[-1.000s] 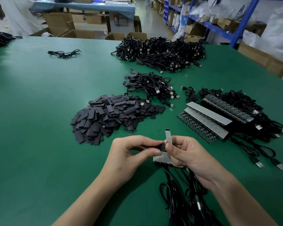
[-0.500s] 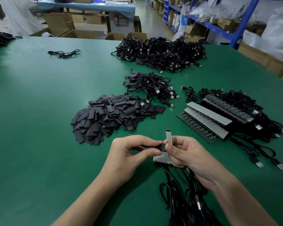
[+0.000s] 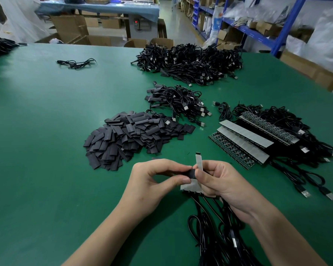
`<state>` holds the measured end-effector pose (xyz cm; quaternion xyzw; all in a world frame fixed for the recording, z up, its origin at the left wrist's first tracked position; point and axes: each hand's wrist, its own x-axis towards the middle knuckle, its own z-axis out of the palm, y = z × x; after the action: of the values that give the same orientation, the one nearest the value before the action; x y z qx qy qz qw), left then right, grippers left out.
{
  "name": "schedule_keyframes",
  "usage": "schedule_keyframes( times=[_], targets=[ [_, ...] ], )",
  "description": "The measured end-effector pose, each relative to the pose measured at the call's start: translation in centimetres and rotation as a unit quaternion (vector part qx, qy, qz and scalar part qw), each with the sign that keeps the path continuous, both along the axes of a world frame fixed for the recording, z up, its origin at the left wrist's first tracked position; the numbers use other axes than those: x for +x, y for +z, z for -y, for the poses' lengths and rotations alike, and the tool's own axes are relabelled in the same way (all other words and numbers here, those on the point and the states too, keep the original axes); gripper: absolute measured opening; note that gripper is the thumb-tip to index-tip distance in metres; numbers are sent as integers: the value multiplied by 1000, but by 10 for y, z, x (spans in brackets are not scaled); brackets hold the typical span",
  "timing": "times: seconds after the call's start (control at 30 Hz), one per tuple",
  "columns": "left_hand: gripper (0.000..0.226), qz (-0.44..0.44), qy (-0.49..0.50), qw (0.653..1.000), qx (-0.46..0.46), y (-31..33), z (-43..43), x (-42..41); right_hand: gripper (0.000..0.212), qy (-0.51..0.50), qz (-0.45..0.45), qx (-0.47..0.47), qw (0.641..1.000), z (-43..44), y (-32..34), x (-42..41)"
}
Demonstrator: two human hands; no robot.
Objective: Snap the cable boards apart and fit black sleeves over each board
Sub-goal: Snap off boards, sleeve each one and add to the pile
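I am seeing nothing shifting: left hand (image 3: pixel 154 181) is still pinching the black sleeve (image 3: pixel 191 173), right hand (image 3: pixel 219 181) is gripping the board (image 3: pixel 198 161); fitting is stalling.

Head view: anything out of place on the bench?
Minor: a USB plug lies on the black sleeve pile, strayed from the cable bundle behind it; one lone cable sits apart at the far left of the table. No visible damage.
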<state>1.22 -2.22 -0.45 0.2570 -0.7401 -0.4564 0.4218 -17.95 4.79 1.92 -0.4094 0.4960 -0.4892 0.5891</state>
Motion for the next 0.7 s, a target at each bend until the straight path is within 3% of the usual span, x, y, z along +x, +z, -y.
schedule_keyframes(
  times=[0.17,0.33,0.7],
  targets=[
    [20,15,15,998,-57,2,-1,1,38,8,-8,1,1000,1,-2,-1],
    [20,28,27,997,-71,2,-1,1,24,12,-10,-8,1000,1,-2,0],
    [20,26,17,998,-49,1,-1,1,15,28,-20,-15,999,2,-4,-4]
  ],
)
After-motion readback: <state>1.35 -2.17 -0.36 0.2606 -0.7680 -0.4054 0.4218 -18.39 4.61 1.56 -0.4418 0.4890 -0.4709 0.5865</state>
